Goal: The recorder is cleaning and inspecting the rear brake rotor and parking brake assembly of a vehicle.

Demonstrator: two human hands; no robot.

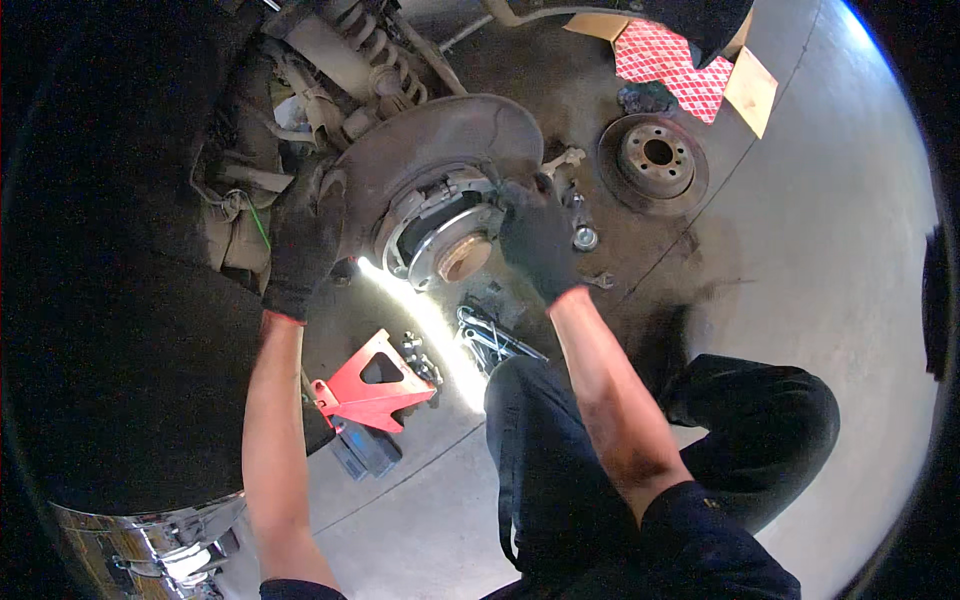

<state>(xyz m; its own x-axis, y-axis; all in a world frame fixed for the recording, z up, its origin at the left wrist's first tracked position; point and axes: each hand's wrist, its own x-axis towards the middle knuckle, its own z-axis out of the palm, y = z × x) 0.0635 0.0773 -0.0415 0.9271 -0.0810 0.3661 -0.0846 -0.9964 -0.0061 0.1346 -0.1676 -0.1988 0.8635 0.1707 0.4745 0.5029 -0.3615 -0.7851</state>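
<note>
A wide, dark brake dust shield (440, 130) curves around the wheel hub (465, 258) and the brake shoes (420, 225). My left hand (308, 225), in a black glove, is closed at the shield's left edge; its fingertips blend into the dark metal. At the right end of the shield, beside the brake shoes, my right hand (540, 235) is closed, also gloved in black. Its fingers curl over the shield's edge and partly hide it. Below the hub a bright light bar (425, 318) slants down toward my knee.
A rusty brake disc (655, 162) lies on the floor at right, near an open cardboard box (750, 90). A ratchet (584, 235) and a wrench (600, 281) lie closer. A red jack stand (375, 385) is below. A coil spring (375, 45) and suspension arms hang upper left.
</note>
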